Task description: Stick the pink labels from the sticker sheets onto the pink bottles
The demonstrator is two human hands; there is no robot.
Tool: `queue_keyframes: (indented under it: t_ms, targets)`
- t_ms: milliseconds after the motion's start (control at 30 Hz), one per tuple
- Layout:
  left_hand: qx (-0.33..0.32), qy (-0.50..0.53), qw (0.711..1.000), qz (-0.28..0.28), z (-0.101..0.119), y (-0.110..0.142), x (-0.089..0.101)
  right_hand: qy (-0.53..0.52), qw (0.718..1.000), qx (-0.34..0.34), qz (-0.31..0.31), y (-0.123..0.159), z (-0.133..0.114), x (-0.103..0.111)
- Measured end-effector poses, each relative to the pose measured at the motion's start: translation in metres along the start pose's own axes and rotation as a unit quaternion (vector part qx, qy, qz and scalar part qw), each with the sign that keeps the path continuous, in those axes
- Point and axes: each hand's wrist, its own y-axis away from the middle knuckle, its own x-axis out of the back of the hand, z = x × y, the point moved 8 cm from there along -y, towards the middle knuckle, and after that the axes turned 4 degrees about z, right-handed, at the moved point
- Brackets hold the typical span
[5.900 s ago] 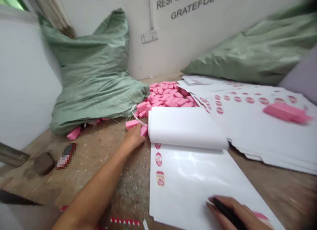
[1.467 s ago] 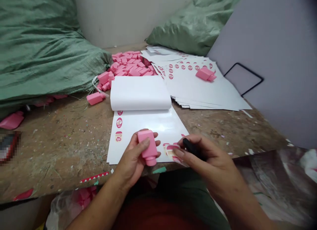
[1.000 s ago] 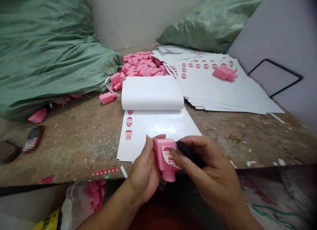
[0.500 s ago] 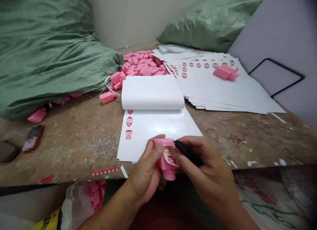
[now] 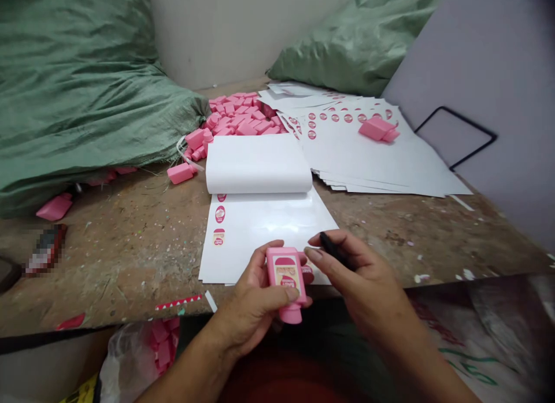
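**Holding a pink plastic bottle in the left hand at the bench's front edge**

The left hand grips the bottle firmly, fingers wrapped behind it and thumb across its lower part; the bottle stands nearly upright with its cap end down, just past the near edge of the white label sheet. A printed label sits on the bottle's upper face, turned toward the wearer; its small print is too blurred to read. The right hand is just beside the bottle, apparently not touching it, and pinches a slim black tool, perhaps a marker, though the fingers hide most of it. The label sheet lies flat on a worn, speckled wooden workbench, with its upper pages rolled back into a thick fold; a column of oval pink labels runs down its left side. To the right lies a fanned stack of label sheets, with one pink bottle resting on top; beyond the fold, a heap of pink bottles spills from under a green woven sack; a loose pink bottle lies beside the fold; a second green sack leans against the far wall; below the bench edge, a clear plastic bag holds more pink bottles.
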Motion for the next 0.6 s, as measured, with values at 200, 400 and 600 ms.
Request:
queue_keyframes:
  t_ms: [200, 400, 600]
  targets:
    - [0.009, -0.051, 0.999, -0.012, -0.002, 0.004, 0.000, -0.058, 0.994, -0.057, -0.078, 0.005, 0.008, -0.025]
    - [0.030, -0.076, 0.997, -0.008, 0.012, 0.022, 0.030, -0.044, 0.996, -0.060, -0.054, 0.002, 0.023, -0.016]
    - [0.047, -0.449, 0.890, 0.064, 0.074, 0.118, 0.127, 0.074, 0.997, 0.025, 0.022, -0.010, 0.039, 0.017]
